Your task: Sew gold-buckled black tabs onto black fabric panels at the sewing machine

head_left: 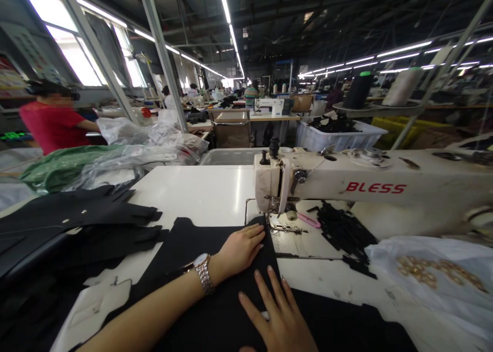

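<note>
A large black fabric piece (215, 311) lies across the sewing table, its far corner at the needle area of a white sewing machine (331, 177) marked BLESS. On that corner, close to the presser foot, my left hand (241, 247) rests flat with its fingers stretched forward; a watch (204, 270) is on the wrist. Nearer to me, my right hand (279, 313) presses on the same fabric with fingers spread. Something small and white shows between its fingers, too hidden to name.
Black strips (344, 234) and pink thread snips (308, 219) lie beside the machine. At right is a white plastic bag (435, 290) with gold rings. Stacked black pieces (77, 223) are at left. A person in red (57, 118) works beyond plastic-wrapped bundles (154, 157).
</note>
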`<action>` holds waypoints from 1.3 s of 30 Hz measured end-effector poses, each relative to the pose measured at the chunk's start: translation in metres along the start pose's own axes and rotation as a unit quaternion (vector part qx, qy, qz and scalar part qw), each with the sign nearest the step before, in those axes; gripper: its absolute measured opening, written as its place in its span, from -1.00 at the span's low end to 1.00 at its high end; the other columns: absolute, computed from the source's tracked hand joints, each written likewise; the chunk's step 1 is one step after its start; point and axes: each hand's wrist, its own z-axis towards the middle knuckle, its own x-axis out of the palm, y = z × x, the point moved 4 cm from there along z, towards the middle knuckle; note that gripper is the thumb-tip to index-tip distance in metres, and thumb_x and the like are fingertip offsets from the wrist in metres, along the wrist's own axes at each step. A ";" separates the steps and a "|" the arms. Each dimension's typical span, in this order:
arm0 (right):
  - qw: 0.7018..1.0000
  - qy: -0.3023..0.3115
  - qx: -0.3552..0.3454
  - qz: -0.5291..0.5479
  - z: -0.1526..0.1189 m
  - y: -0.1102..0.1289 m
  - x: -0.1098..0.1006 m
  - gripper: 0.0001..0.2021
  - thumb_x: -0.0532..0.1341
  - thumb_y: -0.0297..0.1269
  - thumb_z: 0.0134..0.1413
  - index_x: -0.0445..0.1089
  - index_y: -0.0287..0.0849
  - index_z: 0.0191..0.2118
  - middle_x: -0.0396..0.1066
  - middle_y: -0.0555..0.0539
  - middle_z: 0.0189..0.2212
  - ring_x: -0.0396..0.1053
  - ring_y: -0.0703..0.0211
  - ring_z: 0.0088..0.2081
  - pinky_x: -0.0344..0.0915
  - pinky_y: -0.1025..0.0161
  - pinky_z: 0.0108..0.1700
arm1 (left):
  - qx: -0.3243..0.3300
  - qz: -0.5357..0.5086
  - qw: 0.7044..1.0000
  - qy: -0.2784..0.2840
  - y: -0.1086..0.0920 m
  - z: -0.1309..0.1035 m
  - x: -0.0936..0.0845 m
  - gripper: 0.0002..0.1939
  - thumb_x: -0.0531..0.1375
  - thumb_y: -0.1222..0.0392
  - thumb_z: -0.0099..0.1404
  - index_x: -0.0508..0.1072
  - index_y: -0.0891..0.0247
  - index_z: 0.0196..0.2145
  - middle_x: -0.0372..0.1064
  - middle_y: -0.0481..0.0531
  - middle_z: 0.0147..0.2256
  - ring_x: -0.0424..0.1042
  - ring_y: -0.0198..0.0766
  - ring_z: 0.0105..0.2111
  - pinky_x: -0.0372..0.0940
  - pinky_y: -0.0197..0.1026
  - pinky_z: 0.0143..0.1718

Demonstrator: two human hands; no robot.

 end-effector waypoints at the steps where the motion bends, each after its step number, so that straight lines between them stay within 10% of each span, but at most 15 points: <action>1: 1.000 0.003 0.006 0.009 -0.001 -0.001 0.002 -0.38 0.01 0.19 -0.08 0.10 0.01 0.10 0.25 -0.22 -0.03 0.18 -0.21 -0.03 0.23 0.02 -0.18 | 0.003 -0.003 1.000 -0.003 0.001 0.001 0.000 -0.68 -0.04 0.28 0.25 0.30 0.41 -0.07 0.23 0.17 -0.01 0.19 -0.18 0.02 0.16 -0.18 0.03; 12: 0.989 0.052 0.032 0.134 -0.003 -0.010 -0.007 -0.53 0.05 0.04 0.00 0.23 -0.07 0.00 0.25 -0.19 -0.03 0.12 -0.10 0.04 0.19 0.03 -0.09 | -0.004 -0.002 1.000 -0.008 0.000 0.002 0.006 -0.67 -0.07 0.31 0.25 0.30 0.43 -0.06 0.22 0.20 -0.01 0.19 -0.15 0.02 0.18 -0.13 0.02; 16: 0.956 0.060 0.161 0.237 -0.006 -0.064 -0.032 -0.78 0.00 -0.36 0.08 0.36 -0.17 -0.24 0.36 -0.12 -0.20 0.28 0.18 -0.12 0.24 0.30 -0.13 | 0.001 0.010 1.000 -0.007 -0.001 0.003 0.006 -0.66 -0.09 0.30 0.26 0.31 0.43 -0.06 0.23 0.20 -0.01 0.19 -0.14 0.01 0.19 -0.13 0.01; 22: 0.913 0.234 0.335 0.015 -0.033 -0.166 -0.038 -0.87 0.14 -0.50 -0.15 0.40 -0.20 -0.44 0.37 -0.08 -0.48 0.34 0.11 -0.39 0.25 0.23 -0.32 | 0.001 0.007 1.000 0.007 -0.004 0.005 0.002 -0.67 -0.07 0.28 0.25 0.34 0.39 -0.09 0.25 0.19 -0.03 0.23 -0.12 -0.01 0.21 -0.12 -0.01; 31: 0.914 0.175 0.364 0.046 -0.023 -0.168 -0.043 -0.84 0.05 -0.41 -0.08 0.38 -0.18 -0.48 0.38 -0.06 -0.52 0.34 0.15 -0.46 0.22 0.24 -0.37 | -0.002 -0.146 0.989 -0.026 -0.006 0.002 -0.009 -0.71 -0.02 0.27 0.23 0.39 0.29 -0.13 0.31 0.14 -0.08 0.31 -0.17 -0.09 0.23 -0.12 -0.04; 33: 0.882 0.087 0.418 0.202 -0.016 -0.156 -0.041 -0.88 0.09 -0.28 -0.08 0.34 -0.18 -0.45 0.36 -0.04 -0.53 0.32 0.19 -0.50 0.24 0.27 -0.44 | -0.009 -0.251 0.968 -0.029 -0.009 0.000 -0.013 -0.73 0.02 0.25 0.22 0.39 0.27 -0.14 0.34 0.11 -0.11 0.33 -0.20 -0.12 0.22 -0.14 -0.04; 35: 0.785 0.026 0.466 0.407 -0.007 -0.137 -0.029 -0.82 0.14 -0.17 -0.13 0.29 -0.19 -0.47 0.34 -0.01 -0.59 0.31 0.22 -0.56 0.22 0.30 -0.52 | -0.038 -0.400 0.916 -0.008 -0.010 -0.002 -0.011 -0.70 0.07 0.20 0.20 0.37 0.29 -0.12 0.35 0.14 -0.13 0.33 -0.19 -0.13 0.23 -0.13 -0.06; 39: 0.639 0.032 0.486 0.596 0.017 -0.091 -0.002 -0.77 0.18 -0.14 -0.17 0.24 -0.21 -0.51 0.31 0.03 -0.69 0.27 0.28 -0.62 0.14 0.38 -0.60 | -0.126 -0.674 0.721 0.099 -0.016 -0.008 0.004 -0.53 0.17 0.09 0.11 0.31 0.41 -0.07 0.40 0.24 -0.22 0.40 -0.13 -0.22 0.32 -0.14 -0.23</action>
